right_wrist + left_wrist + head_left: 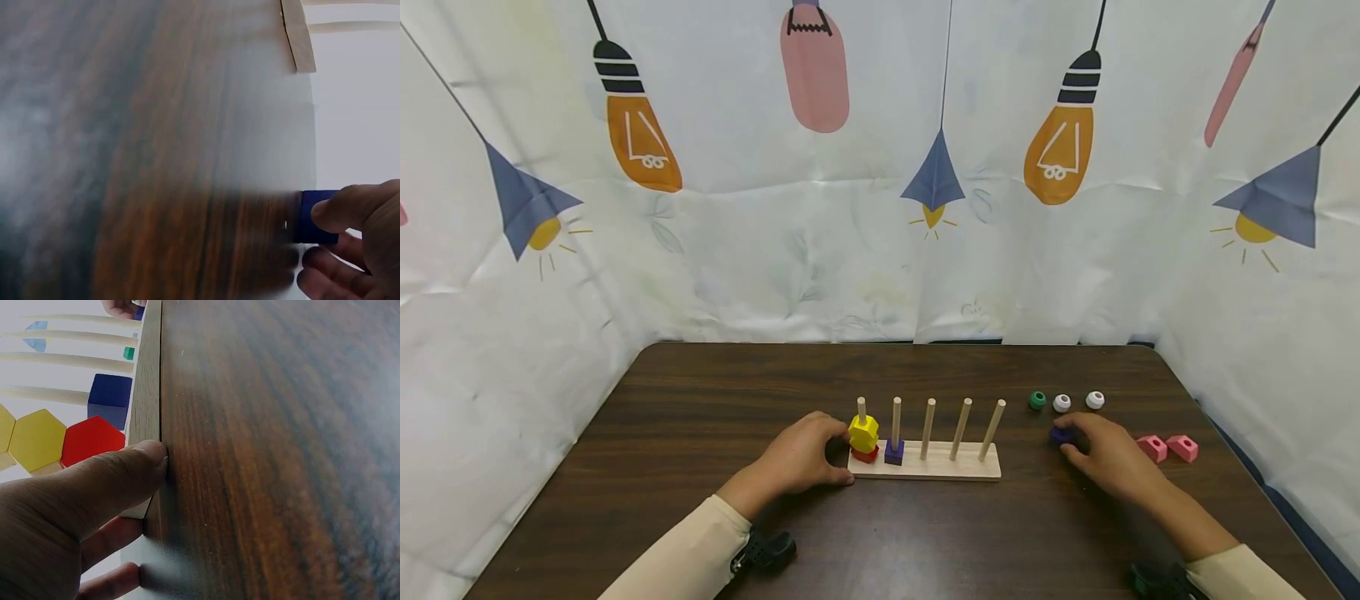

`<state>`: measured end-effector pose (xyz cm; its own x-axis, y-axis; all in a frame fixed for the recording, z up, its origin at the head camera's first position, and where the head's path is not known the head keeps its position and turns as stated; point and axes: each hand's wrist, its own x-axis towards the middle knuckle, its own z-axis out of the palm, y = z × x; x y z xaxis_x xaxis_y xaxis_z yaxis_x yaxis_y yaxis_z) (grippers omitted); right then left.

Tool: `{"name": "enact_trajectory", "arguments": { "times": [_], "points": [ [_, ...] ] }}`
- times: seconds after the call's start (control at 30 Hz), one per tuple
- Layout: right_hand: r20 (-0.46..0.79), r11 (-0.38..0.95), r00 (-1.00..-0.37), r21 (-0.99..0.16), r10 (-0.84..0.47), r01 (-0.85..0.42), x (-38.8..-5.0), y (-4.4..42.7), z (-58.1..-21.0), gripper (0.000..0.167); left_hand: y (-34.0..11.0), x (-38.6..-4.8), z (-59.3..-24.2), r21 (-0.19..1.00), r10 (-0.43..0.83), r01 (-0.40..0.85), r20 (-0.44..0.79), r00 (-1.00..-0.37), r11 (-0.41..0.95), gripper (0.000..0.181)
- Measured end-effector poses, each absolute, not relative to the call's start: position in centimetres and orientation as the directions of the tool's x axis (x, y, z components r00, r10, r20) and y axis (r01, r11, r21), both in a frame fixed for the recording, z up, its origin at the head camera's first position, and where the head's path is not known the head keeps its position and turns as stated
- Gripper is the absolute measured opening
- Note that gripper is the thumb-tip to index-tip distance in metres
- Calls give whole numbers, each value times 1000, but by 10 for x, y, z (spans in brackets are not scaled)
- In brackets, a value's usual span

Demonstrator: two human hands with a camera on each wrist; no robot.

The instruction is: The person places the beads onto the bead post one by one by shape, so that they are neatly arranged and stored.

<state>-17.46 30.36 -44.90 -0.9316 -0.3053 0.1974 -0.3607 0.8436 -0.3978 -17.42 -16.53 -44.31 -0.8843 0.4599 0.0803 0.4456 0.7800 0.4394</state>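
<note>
My left hand (801, 454) holds the left end of a wooden peg board (940, 470), its thumb (134, 465) on the front edge. On the leftmost peg, yellow hexagonal beads (863, 433) sit above a red hexagonal bead (94, 441). A dark blue square bead (894, 453) is at the bottom of the second peg; the other three pegs are bare. To the right of the board, my right hand (1108, 454) pinches another blue bead (309, 215) between thumb and fingers, low at the tabletop.
A green bead (1037, 401) and two white beads, one a white bead (1095, 400) at the right, lie behind my right hand. Two pink beads (1183, 448) lie to its right. All rest on a dark wooden table (760, 375) with patterned cloth (850, 250) hanging around it.
</note>
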Motion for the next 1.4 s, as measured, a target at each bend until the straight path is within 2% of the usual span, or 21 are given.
{"name": "enact_trajectory", "arguments": {
  "times": [0.2, 0.53, 0.77, 1.0, 1.4],
  "points": [
    [170, 839, -938, -418, -304, -348, -177, 293, -448, 31, -165, -174, -443, 444, 452, 432, 68, -890, 785, 43],
    [207, 806, -926, -458, -314, -376, -176, 276, -434, 35, -164, -173, -441, 453, 450, 426, 61, -891, 783, 43],
    [243, 742, -903, -514, -354, -429, -174, 262, -412, 37, -164, -172, -440, 451, 446, 423, 61, -893, 786, 43],
    [286, 750, -889, -479, -358, -456, -167, 251, -384, 37, -165, -172, -440, 449, 442, 419, 60, -895, 789, 44],
    [318, 703, -864, -503, -390, -502, -162, 244, -353, 39, -165, -172, -441, 448, 441, 421, 64, -895, 789, 44]
  ]
}}
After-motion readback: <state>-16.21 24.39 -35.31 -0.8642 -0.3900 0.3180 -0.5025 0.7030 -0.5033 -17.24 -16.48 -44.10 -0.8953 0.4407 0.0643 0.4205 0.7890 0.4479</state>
